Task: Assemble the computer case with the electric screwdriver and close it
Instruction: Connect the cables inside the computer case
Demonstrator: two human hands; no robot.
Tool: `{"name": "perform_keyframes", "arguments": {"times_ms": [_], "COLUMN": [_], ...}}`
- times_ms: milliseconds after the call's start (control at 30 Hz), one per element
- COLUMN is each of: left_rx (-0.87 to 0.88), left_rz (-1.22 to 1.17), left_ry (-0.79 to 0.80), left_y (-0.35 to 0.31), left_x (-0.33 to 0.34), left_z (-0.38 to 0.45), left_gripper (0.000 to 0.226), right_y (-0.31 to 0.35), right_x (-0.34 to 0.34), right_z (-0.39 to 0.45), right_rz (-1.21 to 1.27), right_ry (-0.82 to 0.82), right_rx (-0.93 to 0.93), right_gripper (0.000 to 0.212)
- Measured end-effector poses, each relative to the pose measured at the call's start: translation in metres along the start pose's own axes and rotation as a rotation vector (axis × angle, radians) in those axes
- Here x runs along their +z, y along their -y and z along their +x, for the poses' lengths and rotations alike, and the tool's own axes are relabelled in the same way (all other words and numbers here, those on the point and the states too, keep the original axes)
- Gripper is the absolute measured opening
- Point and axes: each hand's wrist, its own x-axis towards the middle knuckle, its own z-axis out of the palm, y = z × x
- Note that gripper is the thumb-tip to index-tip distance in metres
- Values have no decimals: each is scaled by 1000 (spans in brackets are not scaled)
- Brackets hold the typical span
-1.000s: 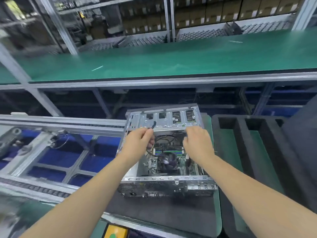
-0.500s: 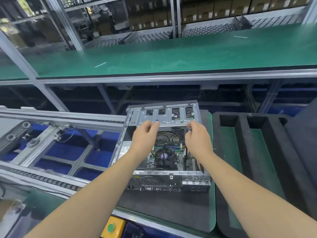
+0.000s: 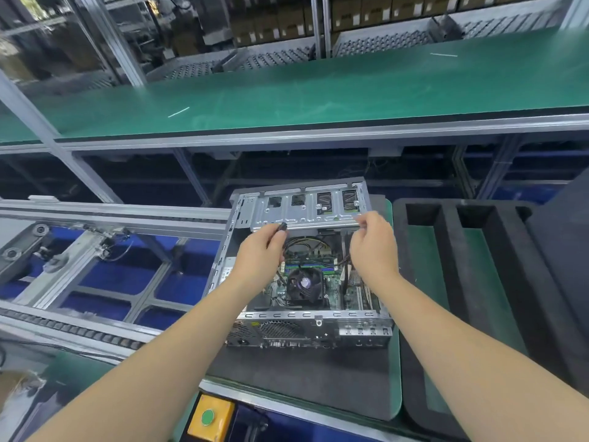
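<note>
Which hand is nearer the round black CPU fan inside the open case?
Left. The left hand, pinching a small black cable plug, hovers just up-left of the round black CPU fan. The right hand is farther, up-right, at the grey metal drive cage.

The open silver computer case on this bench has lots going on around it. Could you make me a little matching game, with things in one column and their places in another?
Things:
1. round black cooling fan
2. green round push button
3. black foam tray with slots
4. small black cable plug

Places:
A. right of the open silver computer case
B. pinched in the left hand
C. inside the case
D. on a yellow box at the near edge

Pairs: 1-C, 2-D, 3-A, 4-B
</note>
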Motion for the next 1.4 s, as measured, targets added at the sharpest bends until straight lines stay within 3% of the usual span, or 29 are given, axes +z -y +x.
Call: {"name": "perform_keyframes", "arguments": {"times_ms": [167, 300, 400, 533, 633, 767, 867, 1000, 1200, 1400], "left_rx": [-25, -19, -19, -138, -227, -282, -288, -278, -367, -378], "left_rz": [-75, -195, -232, -167, -111, -38, 87, 250, -120, -195], "left_ry": [301, 408, 358, 19, -76, 14, 185, 222, 222, 292], "left_y": [6, 8, 10, 17, 23, 26, 30, 43, 70, 74], "left_x": [9, 12, 16, 17, 13, 28, 51, 67, 81, 78], "left_z": [-3, -4, -3, 8, 22, 41, 55, 76, 89, 91], "left_gripper": [31, 28, 24, 21, 18, 30, 30, 21, 22, 24], "right_y": [-5, -7, -7, -4, -1, 0, 0, -4, -3, 1], "right_x": [-6, -2, 1, 1, 1, 1, 1, 3, 6, 7], "right_z": [8, 9, 9, 8, 8, 8, 8, 7, 7, 7], "right_rz": [100, 48, 4, -5, -8, -33, -61, -83, -157, -195], "right_ry": [-153, -135, -127, -115, -107, -105, -94, -92, -89, -80], "right_rx": [309, 311, 273, 274, 278, 266, 247, 203, 154, 155], "right_gripper": [30, 20, 19, 22, 20, 20, 23, 23, 17, 17]}}
